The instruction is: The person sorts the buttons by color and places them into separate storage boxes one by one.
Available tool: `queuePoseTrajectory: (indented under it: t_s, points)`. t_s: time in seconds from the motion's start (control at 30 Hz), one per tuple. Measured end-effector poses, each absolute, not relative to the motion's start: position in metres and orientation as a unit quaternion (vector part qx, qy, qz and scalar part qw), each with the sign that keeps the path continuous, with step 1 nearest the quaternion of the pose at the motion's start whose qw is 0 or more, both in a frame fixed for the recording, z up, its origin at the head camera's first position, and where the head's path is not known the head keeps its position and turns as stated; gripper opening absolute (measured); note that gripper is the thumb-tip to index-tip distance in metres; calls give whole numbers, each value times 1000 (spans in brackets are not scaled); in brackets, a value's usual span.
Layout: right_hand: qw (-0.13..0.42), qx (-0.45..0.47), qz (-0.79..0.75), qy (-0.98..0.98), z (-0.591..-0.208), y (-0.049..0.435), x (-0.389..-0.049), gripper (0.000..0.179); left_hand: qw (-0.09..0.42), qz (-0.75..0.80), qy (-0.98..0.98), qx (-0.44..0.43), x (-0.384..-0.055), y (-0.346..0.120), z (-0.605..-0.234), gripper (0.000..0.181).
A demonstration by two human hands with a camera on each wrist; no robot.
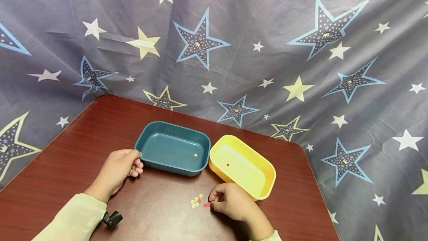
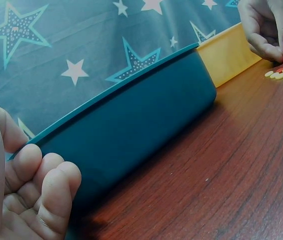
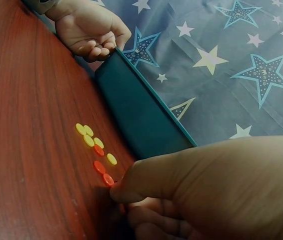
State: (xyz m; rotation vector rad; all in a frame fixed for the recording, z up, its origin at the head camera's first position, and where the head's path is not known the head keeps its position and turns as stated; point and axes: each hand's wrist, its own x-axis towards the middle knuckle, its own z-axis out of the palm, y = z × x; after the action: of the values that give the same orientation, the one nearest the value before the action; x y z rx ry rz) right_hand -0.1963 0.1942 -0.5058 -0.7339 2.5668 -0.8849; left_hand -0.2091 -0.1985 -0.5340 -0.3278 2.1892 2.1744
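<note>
My left hand (image 1: pixel 118 172) pinches the near left corner of a teal plastic tray (image 1: pixel 170 169), thumb at the rim. One small yellow button-like disc (image 1: pixel 195 155) lies in that tray. Curled low over the table, my right hand (image 1: pixel 234 202) has its thumb and fingertips at the red discs (image 3: pixel 99 167) by the near side of a yellow tray (image 1: pixel 267 194). The thumb tip meets the closest red disc (image 3: pixel 108 180); whether it is pinched is hidden. Several yellow discs (image 3: pixel 88 140) lie beside them. A red disc (image 1: pixel 228 165) sits inside the yellow tray.
The trays stand side by side on a reddish-brown wooden table (image 1: pixel 150 211). A star-patterned curtain (image 1: pixel 234 73) hangs behind the table and down both sides. A black strap piece (image 1: pixel 113 218) shows at the left wrist.
</note>
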Motion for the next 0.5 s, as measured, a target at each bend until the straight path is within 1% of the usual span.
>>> queuePoseTrajectory:
  t_s: [0.5]
  points:
    - [167,-235,-294,911,-499,189,-194,16,20,702,703,-109,-210,-199,-536,24]
